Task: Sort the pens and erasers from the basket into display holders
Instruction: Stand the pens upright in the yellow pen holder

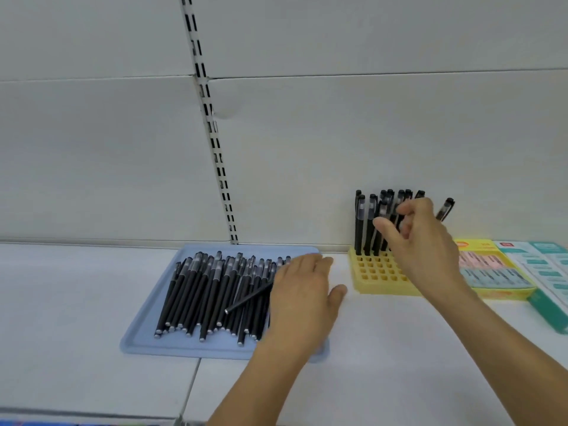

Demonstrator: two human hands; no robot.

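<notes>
Many black pens lie side by side on a light blue tray. My left hand lies flat over the tray's right side with fingers straight and thumb spread. One pen slants across the pile and its end is hidden under this hand. A yellow grid holder stands at the back wall with several black pens upright in its rear rows. My right hand hovers over the holder with curled fingers, and a tilted black pen sticks out behind it.
To the right of the holder is a yellow box of pink and teal erasers. Beyond it lie teal and white packs. The white shelf surface runs to the left, with a white back wall and slotted upright behind.
</notes>
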